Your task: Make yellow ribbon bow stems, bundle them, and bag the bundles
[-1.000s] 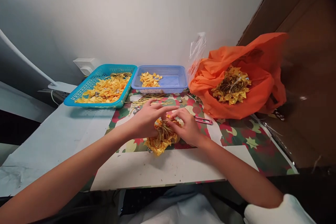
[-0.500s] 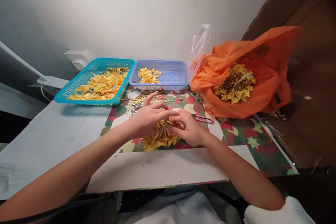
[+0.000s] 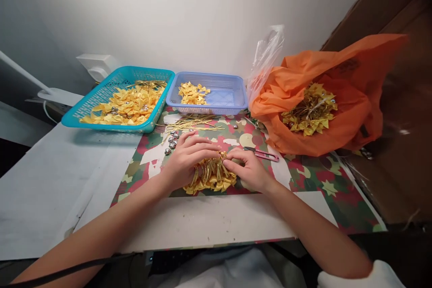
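A bundle of yellow ribbon bows with gold wire stems [image 3: 212, 180] lies on the patterned table cover between my hands. My left hand [image 3: 185, 159] is curved over the bundle's left side, its fingers wrapped round it and its thumb partly hidden. On the other side, my right hand [image 3: 246, 167] pinches at the stems with thumb and forefinger. Small silver bells [image 3: 172, 140] sit just beyond my left hand, with loose gold wires [image 3: 195, 122] behind them. Pink-handled thread snips [image 3: 265, 155] lie beyond my right hand.
A teal basket [image 3: 148, 125] holds yellow bows and gold wires. Beside it, a blue basket [image 3: 229, 110] holds more bows. An orange bag [image 3: 354, 112] with a bow bundle stands at the right, near cardboard [image 3: 401, 153]. A wall rises behind.
My left forefinger has come down from its raised position. My right thumb and forefinger have closed at the stems. The view has shifted slightly, showing more of the bundle.
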Motion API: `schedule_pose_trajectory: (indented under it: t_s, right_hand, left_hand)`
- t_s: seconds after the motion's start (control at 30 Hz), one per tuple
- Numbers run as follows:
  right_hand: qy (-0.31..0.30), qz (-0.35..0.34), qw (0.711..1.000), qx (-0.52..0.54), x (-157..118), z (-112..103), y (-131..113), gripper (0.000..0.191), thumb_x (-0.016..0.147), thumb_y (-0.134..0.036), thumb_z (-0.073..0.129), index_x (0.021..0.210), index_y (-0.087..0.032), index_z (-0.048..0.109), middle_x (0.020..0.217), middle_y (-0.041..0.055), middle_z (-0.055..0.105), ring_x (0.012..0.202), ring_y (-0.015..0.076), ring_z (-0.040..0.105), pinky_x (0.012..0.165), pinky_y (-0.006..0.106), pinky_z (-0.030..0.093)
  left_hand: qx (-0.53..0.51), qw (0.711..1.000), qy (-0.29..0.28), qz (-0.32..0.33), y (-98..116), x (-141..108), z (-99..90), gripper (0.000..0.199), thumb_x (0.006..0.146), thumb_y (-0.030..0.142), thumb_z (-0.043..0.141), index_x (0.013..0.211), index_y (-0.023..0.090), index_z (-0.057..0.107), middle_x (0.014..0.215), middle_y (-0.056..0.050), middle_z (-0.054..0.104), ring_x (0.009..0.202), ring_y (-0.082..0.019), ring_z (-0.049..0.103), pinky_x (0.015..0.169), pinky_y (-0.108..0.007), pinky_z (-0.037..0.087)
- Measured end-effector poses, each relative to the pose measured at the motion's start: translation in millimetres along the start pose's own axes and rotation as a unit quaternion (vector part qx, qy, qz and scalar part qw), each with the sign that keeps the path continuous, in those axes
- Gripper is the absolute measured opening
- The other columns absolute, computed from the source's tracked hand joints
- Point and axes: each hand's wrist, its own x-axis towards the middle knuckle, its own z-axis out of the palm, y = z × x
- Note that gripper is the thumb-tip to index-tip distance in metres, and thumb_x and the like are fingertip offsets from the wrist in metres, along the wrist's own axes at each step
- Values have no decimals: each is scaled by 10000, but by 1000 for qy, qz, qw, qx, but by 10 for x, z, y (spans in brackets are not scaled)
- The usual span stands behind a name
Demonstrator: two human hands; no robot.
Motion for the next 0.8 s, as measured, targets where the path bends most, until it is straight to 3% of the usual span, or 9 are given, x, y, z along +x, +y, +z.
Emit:
schedule_pose_trajectory:
  t_s: [0.3,0.57,0.7,0.8]
  right_hand:
    - [37,98,986,130,-44,11,65,253,833,-370,594,673,-181,539,615,-35,440,571,98,380,531,235,301]
    - [71,101,988,92,-69,-91,61,155,786,-293,577,676,-185,572,680,5,536,653,136,483,593,263,375]
    - [96,63,991,69,-71,-122,44,174,766,-260,576,618,-194,514,689,2,516,655,133,472,585,264,370]
    - [90,112,983,113,-67,-169,31,215,777,-301,572,602,-197,505,607,-20,476,559,110,412,522,255,335]
  left_hand:
    - [12,1000,27,-2,18,-72,-9,253,915,102,465,923,245,674,855,-25,739,813,-184,597,806,-378,403]
    - [75,992,82,-55,74,-97,-47,106,844,138,583,811,238,587,716,-11,591,625,-165,503,596,-305,401]
    - [59,993,68,-76,57,-93,-88,260,818,86,587,675,229,423,584,36,456,541,-142,402,524,-281,336]
    - [58,994,37,-80,39,-83,-125,310,805,54,591,639,225,394,547,49,426,522,-131,379,514,-274,320]
